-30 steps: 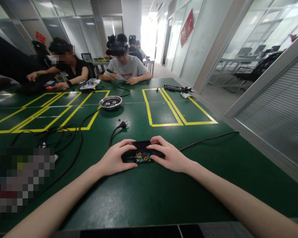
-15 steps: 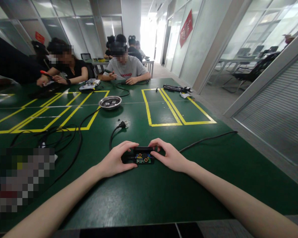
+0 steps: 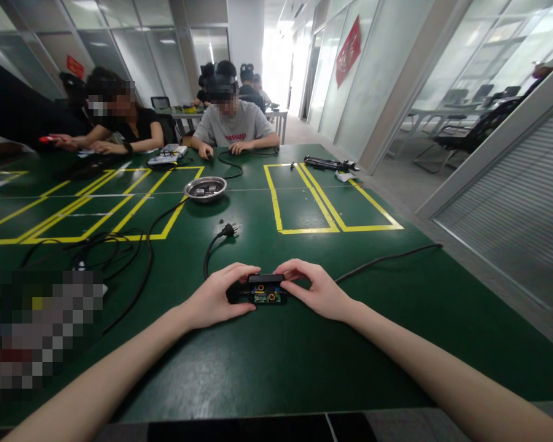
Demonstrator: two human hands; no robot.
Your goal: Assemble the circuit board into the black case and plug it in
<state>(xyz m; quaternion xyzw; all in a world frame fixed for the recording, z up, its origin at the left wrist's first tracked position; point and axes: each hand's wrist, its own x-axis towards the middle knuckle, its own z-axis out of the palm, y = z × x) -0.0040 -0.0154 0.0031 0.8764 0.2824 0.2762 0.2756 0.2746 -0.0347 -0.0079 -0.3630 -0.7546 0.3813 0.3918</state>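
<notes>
An opened black power adapter [image 3: 268, 297] rests on the green table in front of me, its circuit board with copper coils showing. A black cover half [image 3: 266, 279] stands tilted along its far edge. My left hand [image 3: 221, 294] grips the left end, thumb at the near corner and fingers at the cover's left end. At the right end, my right hand [image 3: 311, 285] pinches the cover, fingertips on top and thumb at its near side. A cable with a black plug [image 3: 229, 230] lies beyond my left hand. Another black cable [image 3: 387, 262] runs off behind my right hand.
A steel bowl [image 3: 205, 189] holding small metal parts stands ahead. Tangled black cables [image 3: 105, 248] and a blurred-out item [image 3: 41, 331] lie to the left. Yellow tape [image 3: 304, 232] marks the green table [image 3: 304, 368]. Two co-workers sit across; a black tripod-like object [image 3: 329, 164] lies far right.
The cover half has tilted slightly, showing more of its outer face; my hands stay nearly in place. Across the table, one co-worker's red-ended tool has moved left, and another co-worker's hand has lowered.
</notes>
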